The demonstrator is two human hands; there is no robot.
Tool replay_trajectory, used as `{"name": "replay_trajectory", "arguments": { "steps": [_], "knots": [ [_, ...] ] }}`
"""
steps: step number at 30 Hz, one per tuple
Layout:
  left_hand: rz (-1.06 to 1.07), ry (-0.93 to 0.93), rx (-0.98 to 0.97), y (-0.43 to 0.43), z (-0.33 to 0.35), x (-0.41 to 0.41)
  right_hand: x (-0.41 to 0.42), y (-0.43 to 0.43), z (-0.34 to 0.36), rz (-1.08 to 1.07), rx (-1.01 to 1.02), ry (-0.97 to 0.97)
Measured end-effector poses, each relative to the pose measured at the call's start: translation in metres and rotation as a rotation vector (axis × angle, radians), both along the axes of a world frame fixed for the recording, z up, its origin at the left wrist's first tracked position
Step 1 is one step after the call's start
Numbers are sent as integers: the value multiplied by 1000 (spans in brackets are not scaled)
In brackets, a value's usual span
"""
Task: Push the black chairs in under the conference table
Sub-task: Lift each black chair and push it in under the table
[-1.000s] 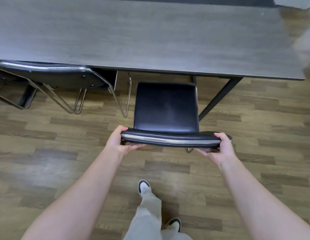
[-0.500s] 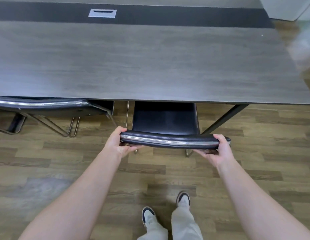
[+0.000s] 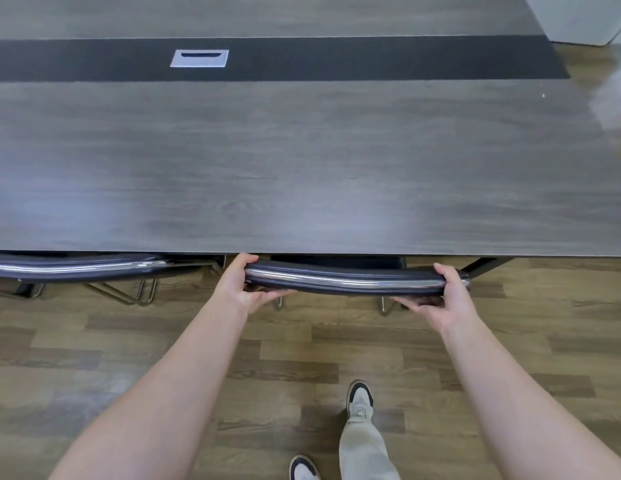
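Observation:
A black chair (image 3: 347,277) with a chrome strip along its backrest stands at the near edge of the grey wood-grain conference table (image 3: 302,161). Its seat is almost wholly hidden under the tabletop; only the backrest top and two chrome leg ends show. My left hand (image 3: 241,285) grips the backrest's left end and my right hand (image 3: 440,294) grips its right end. A second black chair (image 3: 77,268) sits to the left, its seat also under the table.
A dark strip runs along the table's middle with a silver cable port (image 3: 200,58). A black table leg (image 3: 482,263) slants down just right of the held chair. Wood-plank floor (image 3: 94,358) lies around my feet. A white cabinet (image 3: 579,15) stands far right.
The held chair has slid forward under the table, from seat fully visible to seat hidden. I have stepped closer to the table. Both hands kept their grip on the backrest.

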State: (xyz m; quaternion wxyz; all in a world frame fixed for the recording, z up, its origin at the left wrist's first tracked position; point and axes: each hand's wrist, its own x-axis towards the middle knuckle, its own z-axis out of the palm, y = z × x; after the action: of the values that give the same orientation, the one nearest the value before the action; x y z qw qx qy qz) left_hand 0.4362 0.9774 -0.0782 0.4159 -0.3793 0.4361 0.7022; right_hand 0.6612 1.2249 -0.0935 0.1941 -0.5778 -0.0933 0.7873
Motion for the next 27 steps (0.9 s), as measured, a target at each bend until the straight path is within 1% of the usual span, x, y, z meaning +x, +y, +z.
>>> {"name": "replay_trajectory", "arguments": {
  "steps": [8, 13, 20, 27],
  "knots": [
    [20, -31, 32, 18, -7, -10, -14, 25, -9, 39, 27, -27],
    [31, -18, 43, 21, -4, -7, -19, 31, -8, 19, 13, -36],
    [69, -31, 32, 23, -2, 2, -12, 35, -7, 38, 4, -31],
    [30, -21, 0, 24, 1, 0, -11, 37, -11, 35, -9, -2]
  ]
}}
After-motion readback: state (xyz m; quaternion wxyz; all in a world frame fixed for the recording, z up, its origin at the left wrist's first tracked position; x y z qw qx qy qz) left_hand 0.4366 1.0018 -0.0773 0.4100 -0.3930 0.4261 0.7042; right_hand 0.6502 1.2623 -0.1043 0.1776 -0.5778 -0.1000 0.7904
